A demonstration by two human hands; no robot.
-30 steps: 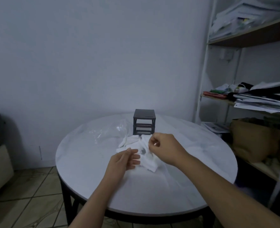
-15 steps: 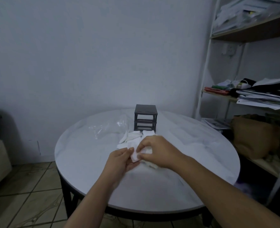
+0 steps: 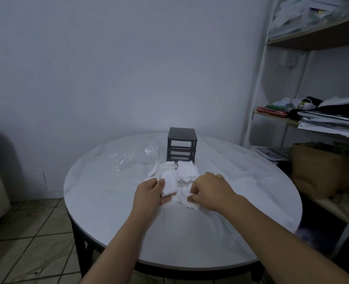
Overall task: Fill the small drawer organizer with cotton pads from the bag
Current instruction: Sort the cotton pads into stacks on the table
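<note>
Pads point(image 3: 186, 171): loose heap on tabletop point(image 3: 108, 201), just before organizer point(image 3: 181, 146), beside bag point(image 3: 132, 156).
Left hand point(image 3: 150, 194): fingers clasp a small stack point(image 3: 169, 185), apparently collecting for one load.
Right hand point(image 3: 211, 191): fingers pinch another pad point(image 3: 186, 201) from heap.

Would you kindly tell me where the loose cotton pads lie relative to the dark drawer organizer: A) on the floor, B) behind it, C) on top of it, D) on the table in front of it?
D: the cotton pads lie heaped on the table directly in front of the drawer organizer, on its near side.
</note>
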